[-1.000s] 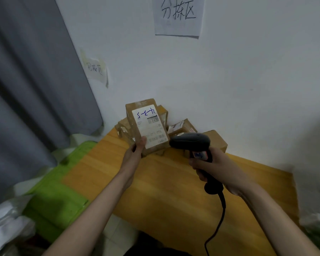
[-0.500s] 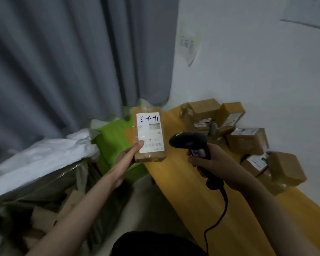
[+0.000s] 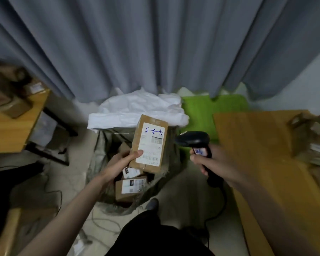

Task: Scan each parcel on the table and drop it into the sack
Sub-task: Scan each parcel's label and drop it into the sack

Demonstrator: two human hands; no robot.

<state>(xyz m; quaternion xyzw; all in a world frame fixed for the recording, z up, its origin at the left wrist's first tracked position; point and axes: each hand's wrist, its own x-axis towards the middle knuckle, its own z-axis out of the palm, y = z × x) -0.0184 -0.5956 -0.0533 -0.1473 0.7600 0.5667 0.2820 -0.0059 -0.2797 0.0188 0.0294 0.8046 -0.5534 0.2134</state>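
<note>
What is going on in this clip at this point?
A person is sorting parcels. The left hand holds a brown cardboard parcel with a white label above the open grey sack with a white liner, where other labelled brown boxes already lie. The right hand grips a black handheld barcode scanner beside the parcel. More cardboard parcels wait on the wooden table at right. The held parcel has not yet been dropped.

The left hand (image 3: 121,161), at the centre of the frame, pinches a parcel (image 3: 149,145), thumb on its label. Right of centre, the right hand (image 3: 213,161) grips a scanner (image 3: 196,142), fingers curled round its handle.
</note>
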